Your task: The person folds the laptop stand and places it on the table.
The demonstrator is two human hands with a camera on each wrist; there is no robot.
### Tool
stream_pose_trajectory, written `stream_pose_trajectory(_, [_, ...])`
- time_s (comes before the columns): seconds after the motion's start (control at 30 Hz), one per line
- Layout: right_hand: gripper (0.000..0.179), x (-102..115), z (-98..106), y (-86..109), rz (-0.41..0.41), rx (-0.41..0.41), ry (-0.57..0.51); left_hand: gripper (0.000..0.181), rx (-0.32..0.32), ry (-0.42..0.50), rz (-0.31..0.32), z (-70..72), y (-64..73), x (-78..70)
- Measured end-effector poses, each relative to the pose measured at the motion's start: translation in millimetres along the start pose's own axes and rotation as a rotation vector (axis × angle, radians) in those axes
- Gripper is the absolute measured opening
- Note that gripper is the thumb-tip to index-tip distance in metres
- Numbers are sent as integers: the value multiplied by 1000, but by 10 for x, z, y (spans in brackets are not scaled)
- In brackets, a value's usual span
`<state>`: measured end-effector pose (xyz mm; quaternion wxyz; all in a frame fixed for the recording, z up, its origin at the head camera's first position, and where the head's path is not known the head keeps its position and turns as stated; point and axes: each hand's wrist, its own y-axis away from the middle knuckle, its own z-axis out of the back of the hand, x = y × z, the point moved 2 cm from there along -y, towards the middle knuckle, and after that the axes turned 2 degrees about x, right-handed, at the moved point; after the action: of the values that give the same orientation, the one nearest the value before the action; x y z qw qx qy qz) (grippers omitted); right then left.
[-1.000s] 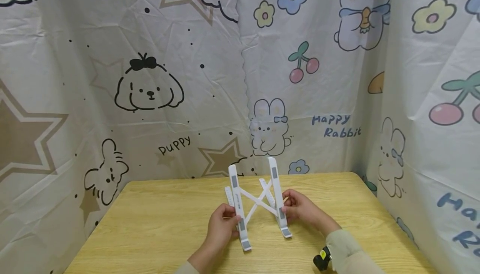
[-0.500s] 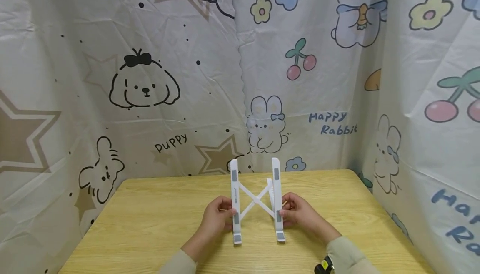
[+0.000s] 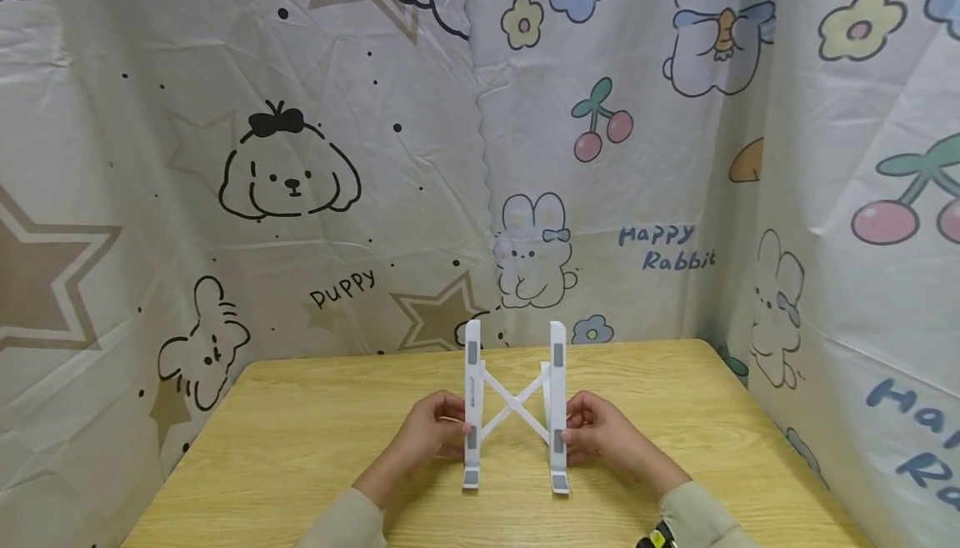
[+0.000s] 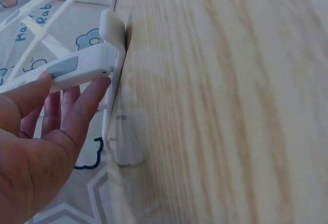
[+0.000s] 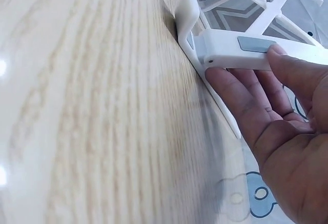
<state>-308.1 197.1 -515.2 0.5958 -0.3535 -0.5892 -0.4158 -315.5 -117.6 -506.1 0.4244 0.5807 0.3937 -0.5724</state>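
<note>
A white folding laptop stand (image 3: pixel 514 403) stands unfolded on the table, its two side rails joined by an X-shaped brace. Grey pads line the rails and the small front lips. My left hand (image 3: pixel 429 431) holds the left rail low down; in the left wrist view, the thumb of that left hand (image 4: pixel 38 147) lies by a grey pad with fingers beneath the rail. On the other side my right hand (image 3: pixel 606 433) pinches the right rail at about the same height. The right wrist view shows its thumb on top near the pad and fingers under the stand (image 5: pixel 225 52).
The wood-grain table (image 3: pixel 322 448) extends to both sides of the stand. Behind it and along the sides hangs a pale printed curtain (image 3: pixel 420 223) with cartoon animals. A black and yellow item (image 3: pixel 658 536) sits at the right sleeve's cuff.
One second ago the laptop stand stood turned at an angle with its left lip nearer; it has since rotated to face squarely forward. Both hands have kept their hold on the rails.
</note>
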Motion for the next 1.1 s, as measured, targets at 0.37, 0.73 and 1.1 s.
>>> stream_pose_trajectory(0.37, [33,-39,-62,27,38,-42,-53,32,21,16,-12,8,-8,52])
stream_pose_trajectory(0.73, [32,-19,-88,17,45,-53,-43,28,4,-36,-32,-33,-15,14])
stream_pose_trajectory(1.1, [31,8,-139,-1,40,-65,-27,24,0,-60,-37,-99,18,-14])
